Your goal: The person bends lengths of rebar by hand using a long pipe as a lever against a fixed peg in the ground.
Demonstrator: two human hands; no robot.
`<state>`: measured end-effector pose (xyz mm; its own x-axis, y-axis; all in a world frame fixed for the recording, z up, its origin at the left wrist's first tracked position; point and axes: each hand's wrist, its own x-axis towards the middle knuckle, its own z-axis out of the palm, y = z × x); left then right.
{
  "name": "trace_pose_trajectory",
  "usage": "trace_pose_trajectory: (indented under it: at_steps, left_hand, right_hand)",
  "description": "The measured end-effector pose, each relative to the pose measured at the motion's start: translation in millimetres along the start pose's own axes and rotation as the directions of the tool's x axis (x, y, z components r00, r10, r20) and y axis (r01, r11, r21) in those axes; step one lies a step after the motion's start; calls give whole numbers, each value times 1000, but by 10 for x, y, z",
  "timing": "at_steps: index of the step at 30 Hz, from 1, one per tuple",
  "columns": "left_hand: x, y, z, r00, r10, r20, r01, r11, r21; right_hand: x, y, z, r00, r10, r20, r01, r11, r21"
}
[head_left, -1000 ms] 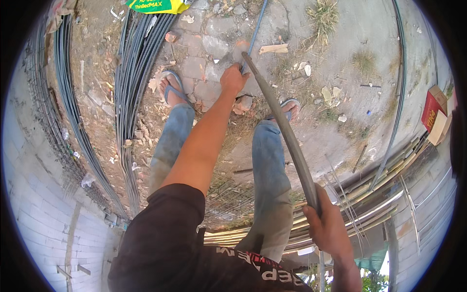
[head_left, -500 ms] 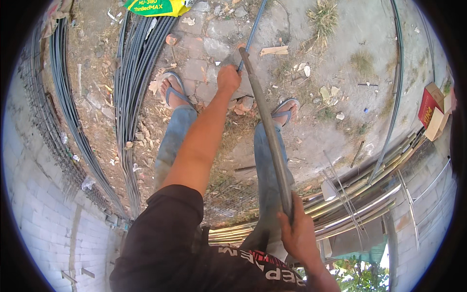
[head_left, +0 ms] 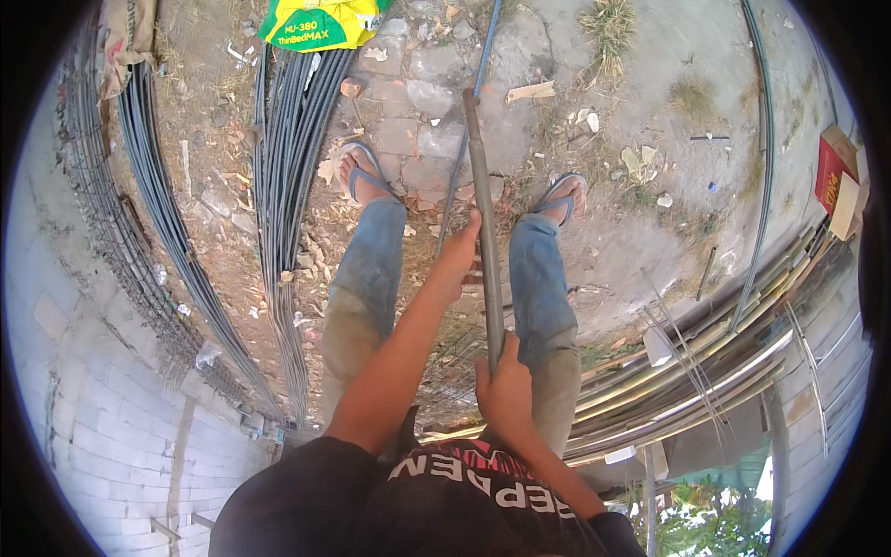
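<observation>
A long grey metal pipe [head_left: 484,204] with a narrower far end stands between my legs, tilted away from me. My right hand [head_left: 507,382] is wrapped round its near end. Farther up, my left hand [head_left: 458,252] is at the pipe's left side, its thumb pointing forward and its fingers passing behind the pipe. The fingertips are partly hidden. The pipe's far tip meets a thin blue-grey steel rebar [head_left: 487,48], which runs along the ground from the top edge and back past the left hand.
Bundled rebars [head_left: 295,139] lie at the left under a yellow-green bag [head_left: 325,23]. Farther left are more rods [head_left: 153,153] and a block wall [head_left: 111,446]. Long poles [head_left: 687,390] and a red carton [head_left: 838,176] lie at the right. My sandalled feet stand on bricks and debris.
My left hand has let go of the rebar and come back to the pipe. My right hand and the pipe's near end have moved left and forward, so the pipe stands straighter in view.
</observation>
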<state>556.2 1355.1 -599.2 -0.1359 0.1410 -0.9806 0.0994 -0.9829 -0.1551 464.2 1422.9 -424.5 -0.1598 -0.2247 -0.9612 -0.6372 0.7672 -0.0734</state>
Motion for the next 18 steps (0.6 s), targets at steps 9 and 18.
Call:
trace_pose_trajectory:
  at_steps: [9, 18]
  left_hand:
    - [-425, -896, 163, 737, 635, -232, -404, 689, 602]
    - [-8, -1277, 202, 579, 761, -293, -447, 597, 666]
  right_hand:
    - [52, 65, 438, 1000, -9, -17, 9, 1000, 18]
    - [131, 408, 617, 998, 21, -62, -18, 999, 40]
